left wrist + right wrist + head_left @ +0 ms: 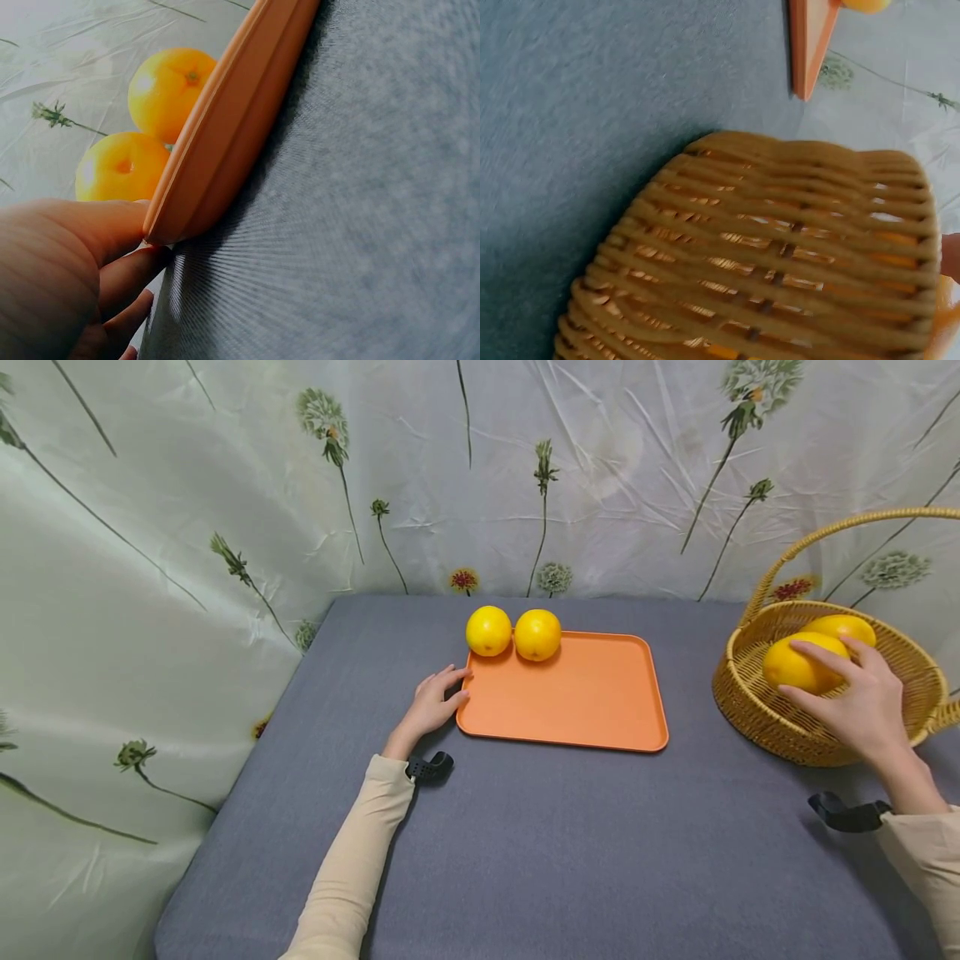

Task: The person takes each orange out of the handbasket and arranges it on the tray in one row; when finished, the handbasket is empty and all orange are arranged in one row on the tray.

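Head view: the right hand (870, 697) curls its thumb and fingers around a glossy, rounded yellow-orange fruit (789, 669) in a tan woven wicker basket (780, 735) with an arched handle, just beside a second yellow-orange fruit (842, 627). The left hand (431, 703), its fingers loosely extended, touches the left rim of a rectangular orange tray (573, 697). Two round yellow fruits (488, 631) sit side by side at the tray's far left corner.
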The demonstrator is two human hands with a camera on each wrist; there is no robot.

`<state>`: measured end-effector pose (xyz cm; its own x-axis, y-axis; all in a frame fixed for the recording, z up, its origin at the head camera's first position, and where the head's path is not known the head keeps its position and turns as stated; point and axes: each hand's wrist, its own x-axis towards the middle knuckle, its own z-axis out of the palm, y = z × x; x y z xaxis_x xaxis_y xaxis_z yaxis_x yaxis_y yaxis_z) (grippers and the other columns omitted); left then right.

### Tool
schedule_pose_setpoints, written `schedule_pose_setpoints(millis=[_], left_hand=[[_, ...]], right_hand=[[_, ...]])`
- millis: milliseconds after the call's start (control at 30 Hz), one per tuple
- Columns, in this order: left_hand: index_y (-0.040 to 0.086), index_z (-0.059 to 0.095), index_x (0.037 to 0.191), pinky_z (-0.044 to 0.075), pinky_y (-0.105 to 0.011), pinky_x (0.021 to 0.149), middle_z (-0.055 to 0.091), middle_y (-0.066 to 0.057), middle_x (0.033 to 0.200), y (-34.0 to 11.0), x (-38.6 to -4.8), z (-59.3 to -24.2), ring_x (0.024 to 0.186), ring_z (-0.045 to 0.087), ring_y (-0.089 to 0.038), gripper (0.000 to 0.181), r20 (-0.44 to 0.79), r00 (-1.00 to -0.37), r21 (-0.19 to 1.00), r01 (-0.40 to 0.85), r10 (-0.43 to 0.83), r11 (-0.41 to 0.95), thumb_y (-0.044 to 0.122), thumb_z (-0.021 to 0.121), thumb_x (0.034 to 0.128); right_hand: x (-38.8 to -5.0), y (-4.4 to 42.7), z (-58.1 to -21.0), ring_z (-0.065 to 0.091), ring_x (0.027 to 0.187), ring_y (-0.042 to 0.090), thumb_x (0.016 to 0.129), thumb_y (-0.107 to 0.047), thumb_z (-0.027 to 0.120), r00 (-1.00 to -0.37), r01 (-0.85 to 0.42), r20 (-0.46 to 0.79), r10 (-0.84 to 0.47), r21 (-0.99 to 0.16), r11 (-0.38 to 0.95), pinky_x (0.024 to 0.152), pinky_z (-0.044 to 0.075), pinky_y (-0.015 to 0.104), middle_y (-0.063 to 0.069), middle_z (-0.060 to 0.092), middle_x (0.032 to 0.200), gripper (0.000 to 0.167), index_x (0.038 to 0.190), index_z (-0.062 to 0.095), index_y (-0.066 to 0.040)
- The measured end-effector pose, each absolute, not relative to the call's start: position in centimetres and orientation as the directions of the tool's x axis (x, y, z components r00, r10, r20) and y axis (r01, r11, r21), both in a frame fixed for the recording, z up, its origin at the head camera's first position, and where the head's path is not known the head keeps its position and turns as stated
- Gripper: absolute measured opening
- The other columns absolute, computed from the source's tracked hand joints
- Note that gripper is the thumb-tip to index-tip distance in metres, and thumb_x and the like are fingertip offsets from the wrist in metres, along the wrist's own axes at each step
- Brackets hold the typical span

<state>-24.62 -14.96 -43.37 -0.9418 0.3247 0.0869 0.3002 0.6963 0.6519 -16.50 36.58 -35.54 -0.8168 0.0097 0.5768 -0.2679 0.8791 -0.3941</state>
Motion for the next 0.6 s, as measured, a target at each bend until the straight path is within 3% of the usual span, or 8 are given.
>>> schedule_pose_setpoints(millis=[200,400,467,600], left_hand=[[0.006,0.05,0.135,0.013,-0.052,0.118,0.049,-0.013,0.142,-14.9,-24.6,-43.3,0.143,0.029,-0.029,0.043,0.079,-0.944,0.659,0.291,0.32,0.694,0.019,0.053,0.0936],[0.006,0.05,0.135,0.013,-0.052,0.118,0.049,-0.013,0.142,-14.9,-24.7,-43.2,0.143,0.029,-0.029,0.043,0.079,-0.945,0.663,0.288,0.318,0.691,0.019,0.053,0.0936],[0.006,0.05,0.134,0.013,-0.052,0.117,0.05,-0.013,0.141,-14.9,-24.7,-43.2,0.143,0.029,-0.029,0.043,0.082,-0.944,0.66,0.293,0.321,0.692,0.019,0.053,0.0934],[0.006,0.05,0.134,0.014,-0.052,0.117,0.05,-0.013,0.141,-14.9,-24.5,-43.2,0.143,0.029,-0.029,0.043,0.085,-0.943,0.66,0.295,0.322,0.691,0.019,0.053,0.0933]], right_hand=[[-16.6,35.7,-35.1,0.041,0.12,0.052,0.077,-0.056,0.067,-0.777,-0.324,0.629,0.004,-0.405,0.855,0.096,0.032,0.059,0.038,0.043,0.13,0.063,0.116,0.065,-0.006],[-16.9,34.5,-34.8,0.043,0.114,0.048,0.072,-0.025,0.079,-0.738,-0.39,0.675,0.0,-0.427,0.816,0.098,0.028,0.022,0.033,0.045,0.131,0.047,0.114,0.067,-0.007],[-17.0,34.1,-34.7,0.044,0.117,0.048,0.073,-0.032,0.078,-0.732,-0.402,0.681,0.0,-0.432,0.808,0.101,0.029,0.023,0.033,0.045,0.132,0.049,0.114,0.068,-0.007],[-17.2,33.2,-34.6,0.043,0.124,0.049,0.074,-0.06,0.067,-0.725,-0.411,0.688,0.001,-0.435,0.801,0.097,0.035,0.053,0.032,0.045,0.135,0.065,0.114,0.068,-0.008]])
